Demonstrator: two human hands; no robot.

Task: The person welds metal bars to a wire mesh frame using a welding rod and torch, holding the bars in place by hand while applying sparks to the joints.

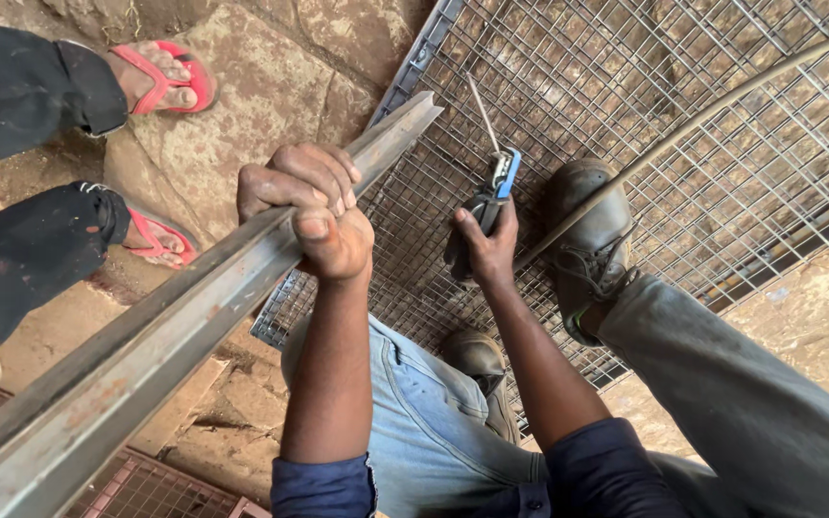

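Observation:
My left hand point(311, 209) grips a long grey steel angle bar point(146, 336) that runs from the lower left up to its cut end over the mesh edge. My right hand point(487, 247) holds a welding electrode holder point(496, 187) with a blue clamp and a thin rod sticking up and away. The rod's tip hangs above a wire mesh panel point(626, 77) lying on the stone ground. My two dark shoes point(592, 230) stand on the mesh, one beside the right hand, the other lower by my knee.
Another person stands at the upper left in dark trousers and red flip-flops point(170, 82). A curved thin metal rod point(722, 110) crosses the mesh. Rough stone slabs point(261, 77) surround it. More rusty mesh point(146, 489) lies at the bottom left.

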